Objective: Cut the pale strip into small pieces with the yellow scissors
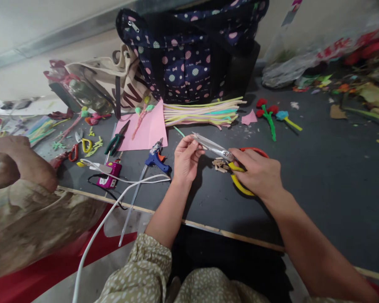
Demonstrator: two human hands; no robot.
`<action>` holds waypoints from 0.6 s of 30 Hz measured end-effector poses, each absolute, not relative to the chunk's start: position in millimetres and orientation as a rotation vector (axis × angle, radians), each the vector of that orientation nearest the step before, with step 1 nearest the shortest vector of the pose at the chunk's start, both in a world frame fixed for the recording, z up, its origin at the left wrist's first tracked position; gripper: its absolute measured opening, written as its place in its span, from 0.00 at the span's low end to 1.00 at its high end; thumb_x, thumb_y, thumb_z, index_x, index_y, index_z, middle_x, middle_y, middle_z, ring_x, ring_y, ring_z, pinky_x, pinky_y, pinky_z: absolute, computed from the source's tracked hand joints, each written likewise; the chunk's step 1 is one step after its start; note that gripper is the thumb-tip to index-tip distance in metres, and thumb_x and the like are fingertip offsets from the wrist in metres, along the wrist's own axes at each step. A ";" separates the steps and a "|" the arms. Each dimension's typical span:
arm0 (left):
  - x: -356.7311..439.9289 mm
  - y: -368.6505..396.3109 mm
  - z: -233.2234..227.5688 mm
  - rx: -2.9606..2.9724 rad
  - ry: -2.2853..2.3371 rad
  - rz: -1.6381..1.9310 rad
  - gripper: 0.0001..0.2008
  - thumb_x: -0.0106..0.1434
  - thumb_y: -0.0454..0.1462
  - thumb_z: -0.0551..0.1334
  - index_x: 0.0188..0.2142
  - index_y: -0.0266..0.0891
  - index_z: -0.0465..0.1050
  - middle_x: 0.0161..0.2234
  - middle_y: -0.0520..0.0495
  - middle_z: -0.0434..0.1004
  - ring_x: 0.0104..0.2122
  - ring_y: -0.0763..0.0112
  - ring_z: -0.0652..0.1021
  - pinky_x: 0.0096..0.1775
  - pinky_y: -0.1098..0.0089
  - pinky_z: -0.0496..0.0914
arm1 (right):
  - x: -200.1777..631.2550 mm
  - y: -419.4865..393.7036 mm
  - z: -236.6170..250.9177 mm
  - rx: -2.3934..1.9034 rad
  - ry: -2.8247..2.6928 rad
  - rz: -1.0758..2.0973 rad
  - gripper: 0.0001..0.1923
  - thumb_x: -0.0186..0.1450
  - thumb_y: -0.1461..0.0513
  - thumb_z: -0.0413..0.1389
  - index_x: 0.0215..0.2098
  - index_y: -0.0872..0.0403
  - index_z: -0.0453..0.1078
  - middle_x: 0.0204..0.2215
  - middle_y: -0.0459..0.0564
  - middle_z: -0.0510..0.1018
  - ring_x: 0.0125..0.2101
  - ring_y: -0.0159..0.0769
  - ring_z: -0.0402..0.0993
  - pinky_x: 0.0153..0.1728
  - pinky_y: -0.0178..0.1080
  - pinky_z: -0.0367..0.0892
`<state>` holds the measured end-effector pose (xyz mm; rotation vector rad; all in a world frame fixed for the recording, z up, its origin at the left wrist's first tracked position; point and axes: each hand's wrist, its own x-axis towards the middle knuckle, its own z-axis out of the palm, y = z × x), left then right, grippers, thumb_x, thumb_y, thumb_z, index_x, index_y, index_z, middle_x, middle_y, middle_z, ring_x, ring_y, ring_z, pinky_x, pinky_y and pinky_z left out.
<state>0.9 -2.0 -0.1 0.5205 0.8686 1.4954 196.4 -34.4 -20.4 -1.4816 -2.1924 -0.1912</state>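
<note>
**Gripping scissors over the dark mat**

I see bare mat (328, 176) to the right, clutter left. My right hand (259, 173) has fingers curled through the yellow handles of the scissors (222, 153), blades parted. My left hand (186, 158) pinches a small piece at the blades; wooden bits (220, 165) lie beneath.

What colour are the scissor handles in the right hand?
Yellow handles on the scissors, gripped by the right hand; head view.
</note>
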 end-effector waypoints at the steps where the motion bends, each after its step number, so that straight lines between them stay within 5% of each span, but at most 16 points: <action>1: 0.9 -1.9 -0.2 0.521 0.862 1.496 0.12 0.49 0.35 0.72 0.32 0.40 0.73 0.25 0.56 0.72 0.25 0.81 0.74 0.29 0.78 0.70 | 196.2 -34.6 -19.9 -1.479 -2.193 -0.216 0.18 0.63 0.63 0.50 0.50 0.47 0.70 0.32 0.44 0.77 0.32 0.30 0.69 0.25 0.35 0.49; 18: 1.1 -1.7 0.1 0.498 0.881 1.493 0.12 0.49 0.34 0.72 0.33 0.40 0.73 0.24 0.56 0.73 0.24 0.82 0.74 0.29 0.79 0.70 | 195.5 -35.3 -20.5 -1.457 -2.196 -0.214 0.17 0.63 0.63 0.51 0.49 0.47 0.71 0.31 0.43 0.77 0.31 0.30 0.69 0.25 0.35 0.49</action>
